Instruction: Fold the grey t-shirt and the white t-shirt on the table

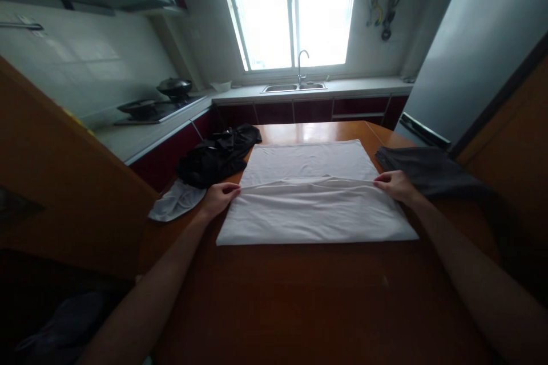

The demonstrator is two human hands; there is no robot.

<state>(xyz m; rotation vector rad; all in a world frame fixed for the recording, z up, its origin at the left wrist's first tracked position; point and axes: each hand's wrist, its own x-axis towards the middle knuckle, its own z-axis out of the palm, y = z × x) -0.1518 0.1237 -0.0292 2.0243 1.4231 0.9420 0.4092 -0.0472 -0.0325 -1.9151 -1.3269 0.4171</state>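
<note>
A white piece of clothing (317, 214), perhaps a T-shirt, lies spread on the wooden table, its near part folded over toward the far side. The folded layer's edge runs across the middle, slightly wrinkled. At the left end of that edge, my left hand (220, 198) pinches the cloth between thumb and fingers. My right hand (396, 185) pinches the right end of the same edge in a like way. The garment's far part lies flat beyond the fold.
Black clothes (218, 154) are heaped at the table's left, with a white cloth (177, 201) beside them. Dark grey folded fabric (428, 168) lies at the right. The wooden table (299, 296) extends toward me. Beyond it are a counter with a sink (295, 88) and a stove (160, 111).
</note>
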